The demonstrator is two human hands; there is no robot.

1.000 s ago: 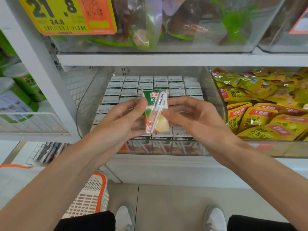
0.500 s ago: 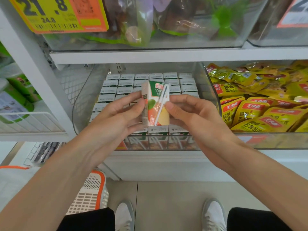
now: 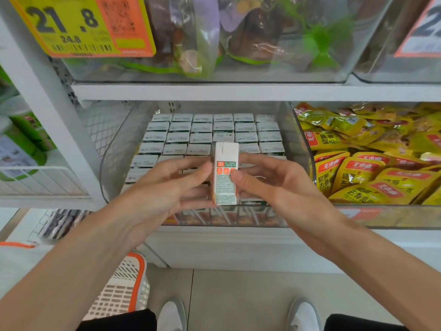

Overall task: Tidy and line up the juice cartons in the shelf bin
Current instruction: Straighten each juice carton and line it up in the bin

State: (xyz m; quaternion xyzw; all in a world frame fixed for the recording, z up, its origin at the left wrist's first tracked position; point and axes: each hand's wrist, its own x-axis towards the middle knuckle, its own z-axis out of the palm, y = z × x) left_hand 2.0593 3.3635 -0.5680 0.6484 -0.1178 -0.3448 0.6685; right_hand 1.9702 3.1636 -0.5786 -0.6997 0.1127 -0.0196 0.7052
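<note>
I hold one small juice carton (image 3: 225,174) upright above the front of the clear shelf bin (image 3: 114,163). Its narrow printed side with orange and green labelling faces me. My left hand (image 3: 167,189) pinches its left edge with thumb and fingers. My right hand (image 3: 274,185) pinches its right edge, thumb on the front. Below and behind, several rows of cartons (image 3: 202,132) stand packed in the bin, white tops up. The front rows are partly hidden by my hands.
A bin of yellow snack packets (image 3: 372,163) sits directly right. A white shelf board (image 3: 214,91) lies above, with bagged goods and a yellow price tag (image 3: 78,25). A wire shelf (image 3: 43,180) is at left. An orange-rimmed basket (image 3: 124,290) stands on the floor by my shoes.
The carton has been turned in my hands: the front with the straw faced me before, now its narrow printed side does. Both hands stay on it.
</note>
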